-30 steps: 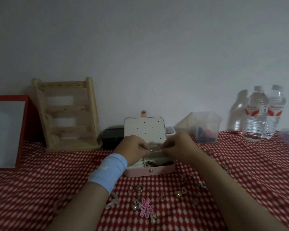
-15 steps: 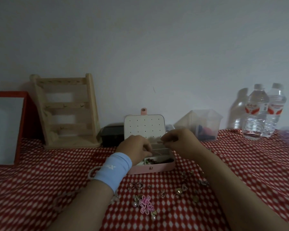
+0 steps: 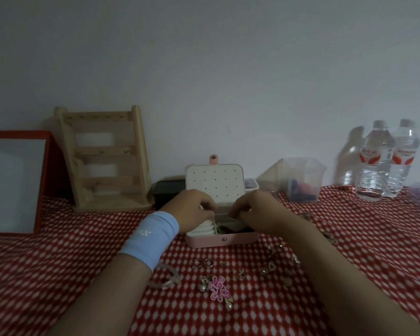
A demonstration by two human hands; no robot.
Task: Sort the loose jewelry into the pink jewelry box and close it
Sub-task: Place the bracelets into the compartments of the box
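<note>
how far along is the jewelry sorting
Partly done: some pieces already lie in the open pink jewelry box. Left hand and right hand work with curled fingers over it; what they hold is too small to tell. Remaining: rings, pink flower piece and heart charm on the cloth, then shutting the lid.

A wooden rack (image 3: 104,161) stands at the far edge of the tabletop (image 3: 374,241), with a red-framed board (image 3: 15,180) at the far left corner. A black tray (image 3: 166,192), a clear plastic container (image 3: 303,180) and two water bottles (image 3: 374,166) line the far edge rightward. A red-and-white patterned cloth (image 3: 58,263) covers the tabletop.
</note>
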